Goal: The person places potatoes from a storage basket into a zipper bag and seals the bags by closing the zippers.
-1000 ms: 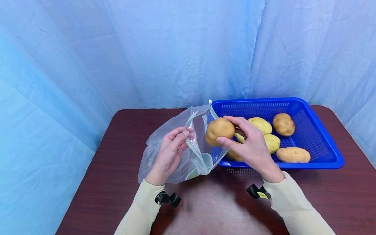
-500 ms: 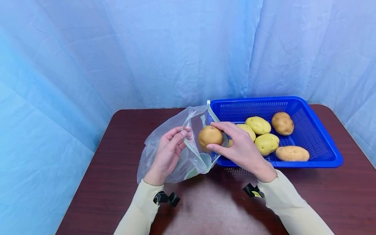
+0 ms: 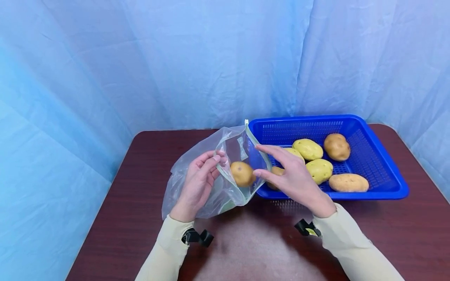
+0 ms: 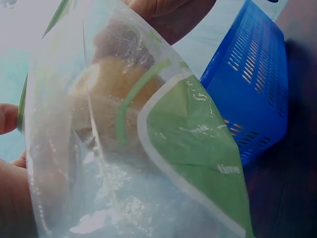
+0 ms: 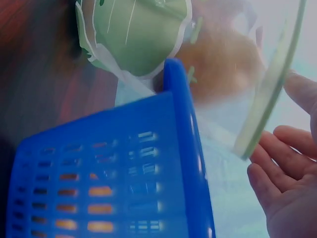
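Observation:
My left hand point(image 3: 200, 177) pinches the near rim of a clear zip bag point(image 3: 191, 175) between thumb and fingers, so its mouth gapes to the right. A round brown potato point(image 3: 242, 174) sits just inside that mouth; through the plastic it shows blurred in the left wrist view. My right hand point(image 3: 295, 175) is at the bag's right rim, thumb and forefinger spread apart. Its thumb tip lies close to the potato; whether they touch I cannot tell. A green printed panel point(image 4: 188, 134) on the bag shows in the left wrist view.
A blue perforated basket point(image 3: 334, 195) stands to the right, against the bag's mouth. It holds several potatoes, among them a yellow one point(image 3: 319, 171), a long tan one point(image 3: 349, 182) and a brown one point(image 3: 336, 147). A blue curtain point(image 3: 211, 66) hangs behind the dark red table point(image 3: 140, 195).
My right hand has carried the brown potato leftward into the bag's mouth and let go of it; its fingers have spread. My left hand keeps its hold on the rim.

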### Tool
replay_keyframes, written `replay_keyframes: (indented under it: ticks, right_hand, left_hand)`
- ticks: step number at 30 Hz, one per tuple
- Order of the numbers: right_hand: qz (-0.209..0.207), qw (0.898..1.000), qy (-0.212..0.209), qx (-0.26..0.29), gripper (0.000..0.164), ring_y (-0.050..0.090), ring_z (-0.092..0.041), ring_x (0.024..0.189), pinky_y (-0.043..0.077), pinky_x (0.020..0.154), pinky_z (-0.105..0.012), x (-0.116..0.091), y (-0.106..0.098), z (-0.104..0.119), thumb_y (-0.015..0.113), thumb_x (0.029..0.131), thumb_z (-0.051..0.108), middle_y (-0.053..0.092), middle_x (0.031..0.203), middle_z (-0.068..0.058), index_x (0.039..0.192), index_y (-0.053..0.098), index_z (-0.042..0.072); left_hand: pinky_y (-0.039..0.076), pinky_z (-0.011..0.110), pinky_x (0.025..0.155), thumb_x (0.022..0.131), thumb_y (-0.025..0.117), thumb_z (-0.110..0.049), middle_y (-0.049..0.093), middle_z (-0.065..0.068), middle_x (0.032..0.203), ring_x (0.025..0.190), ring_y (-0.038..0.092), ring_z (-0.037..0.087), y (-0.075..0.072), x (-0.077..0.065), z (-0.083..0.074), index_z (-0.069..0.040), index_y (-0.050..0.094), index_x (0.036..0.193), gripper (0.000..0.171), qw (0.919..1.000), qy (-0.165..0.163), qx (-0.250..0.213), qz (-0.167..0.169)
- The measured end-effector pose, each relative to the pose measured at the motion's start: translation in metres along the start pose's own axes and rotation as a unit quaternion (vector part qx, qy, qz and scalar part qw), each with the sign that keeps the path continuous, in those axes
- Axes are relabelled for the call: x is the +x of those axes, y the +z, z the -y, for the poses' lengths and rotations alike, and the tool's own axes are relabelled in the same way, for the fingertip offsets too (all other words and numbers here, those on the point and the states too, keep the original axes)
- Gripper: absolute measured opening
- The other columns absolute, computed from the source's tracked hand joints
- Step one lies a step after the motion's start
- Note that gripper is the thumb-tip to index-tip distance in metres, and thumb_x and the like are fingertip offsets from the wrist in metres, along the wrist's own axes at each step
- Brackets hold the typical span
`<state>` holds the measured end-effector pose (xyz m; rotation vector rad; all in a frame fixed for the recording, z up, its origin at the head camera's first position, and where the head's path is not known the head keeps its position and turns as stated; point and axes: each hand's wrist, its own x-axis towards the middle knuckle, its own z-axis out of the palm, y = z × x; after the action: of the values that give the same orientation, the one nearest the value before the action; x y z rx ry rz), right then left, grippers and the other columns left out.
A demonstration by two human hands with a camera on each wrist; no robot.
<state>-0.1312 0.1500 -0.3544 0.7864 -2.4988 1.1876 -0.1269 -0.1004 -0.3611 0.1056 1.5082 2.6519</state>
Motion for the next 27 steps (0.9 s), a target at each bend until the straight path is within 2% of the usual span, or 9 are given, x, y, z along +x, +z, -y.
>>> replay_keyframes:
  ticks: [3,8,10,15,19,23,27]
  right_hand:
    - [-0.009,1.000,0.010,0.003,0.058,0.057,-0.025,0.133,0.047,0.108,-0.043,-0.004,-0.009,-0.003,0.083,0.090,0.019,0.064,0.142,-0.004,0.143,0.062,0.013]
    - [-0.030,0.999,0.034,0.001,0.054,0.059,-0.025,0.129,0.042,0.106,-0.020,-0.012,-0.031,-0.010,0.080,0.093,0.018,0.065,0.139,-0.001,0.143,0.063,0.018]
    - [-0.037,0.998,0.046,-0.004,0.053,0.060,-0.027,0.127,0.039,0.103,-0.014,-0.015,-0.040,-0.012,0.080,0.093,0.018,0.066,0.138,-0.001,0.143,0.063,0.020]
    - [-0.037,0.996,0.076,-0.028,0.053,0.058,-0.027,0.128,0.037,0.099,-0.013,-0.022,-0.062,-0.019,0.080,0.093,0.021,0.065,0.139,-0.002,0.143,0.063,0.021]
    - [-0.031,0.994,0.091,-0.052,0.054,0.055,-0.015,0.128,0.036,0.097,-0.010,-0.027,-0.076,-0.026,0.081,0.092,0.023,0.065,0.138,0.001,0.143,0.063,0.024]
    - [-0.025,0.994,0.087,-0.067,0.056,0.052,-0.004,0.127,0.033,0.096,-0.005,-0.033,-0.089,-0.036,0.082,0.090,0.020,0.065,0.138,-0.002,0.143,0.063,0.023]
    - [-0.016,0.992,0.096,-0.081,0.056,0.052,-0.008,0.128,0.031,0.095,-0.002,-0.038,-0.100,-0.048,0.084,0.089,0.020,0.065,0.138,-0.006,0.141,0.064,0.022]
  left_hand:
    - [0.059,0.024,0.085,0.100,0.057,-0.002,0.071,0.005,0.097,0.088,0.070,0.013,-0.001,0.001,-0.002,-0.005,0.070,0.105,0.014,1.0000,0.004,0.002,0.004]
    - [0.059,0.025,0.086,0.101,0.056,-0.002,0.071,0.005,0.098,0.089,0.070,0.013,-0.002,0.001,-0.006,-0.005,0.070,0.106,0.015,0.9999,0.007,0.006,0.010]
    - [0.059,0.024,0.086,0.102,0.056,-0.002,0.071,0.004,0.098,0.090,0.070,0.013,-0.003,0.000,-0.008,-0.005,0.070,0.106,0.015,0.9999,0.007,0.008,0.010]
    - [0.058,0.024,0.088,0.102,0.056,-0.002,0.072,0.004,0.097,0.091,0.070,0.013,-0.005,-0.001,-0.010,-0.006,0.070,0.106,0.016,0.9999,0.007,0.011,0.009]
    - [0.058,0.024,0.088,0.102,0.055,-0.002,0.072,0.004,0.097,0.091,0.071,0.013,-0.007,-0.002,-0.011,-0.006,0.071,0.106,0.017,0.9999,0.006,0.009,0.011]
    - [0.058,0.025,0.089,0.102,0.055,-0.002,0.073,0.004,0.096,0.090,0.071,0.013,-0.008,-0.002,-0.011,-0.007,0.071,0.105,0.017,0.9999,0.004,0.008,0.011]
    - [0.059,0.025,0.088,0.102,0.056,-0.002,0.073,0.004,0.096,0.090,0.071,0.013,-0.009,-0.002,-0.011,-0.007,0.071,0.106,0.017,0.9999,0.003,0.005,0.010]
